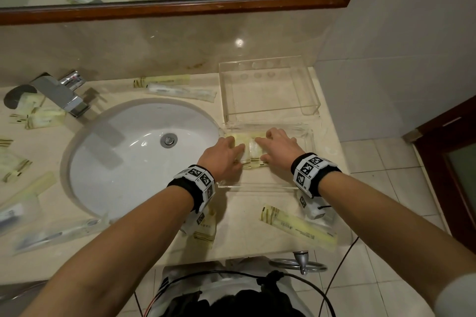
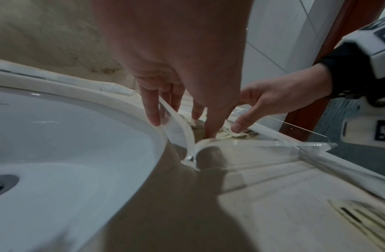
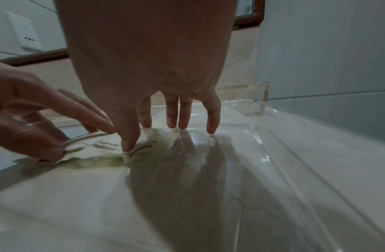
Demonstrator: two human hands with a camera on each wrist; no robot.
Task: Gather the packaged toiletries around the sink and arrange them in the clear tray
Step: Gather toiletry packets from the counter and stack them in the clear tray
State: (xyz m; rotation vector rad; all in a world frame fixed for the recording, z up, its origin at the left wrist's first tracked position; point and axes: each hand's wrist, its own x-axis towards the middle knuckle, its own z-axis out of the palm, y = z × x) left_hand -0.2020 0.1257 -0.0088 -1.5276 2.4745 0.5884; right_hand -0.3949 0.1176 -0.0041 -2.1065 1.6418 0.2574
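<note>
A clear tray sits on the counter just right of the sink. Pale yellow toiletry packets lie inside it at its left end. My left hand and right hand are both inside the tray, palms down, fingers straight. In the left wrist view my left hand has its thumb down on the packets, and one finger hangs outside the tray wall. In the right wrist view my right hand touches the packets and the tray floor with its fingertips.
A taller clear acrylic stand is behind the tray. More packets lie behind the sink at the back, by the faucet, on the left, and at the counter's front. A towel ring hangs below the edge.
</note>
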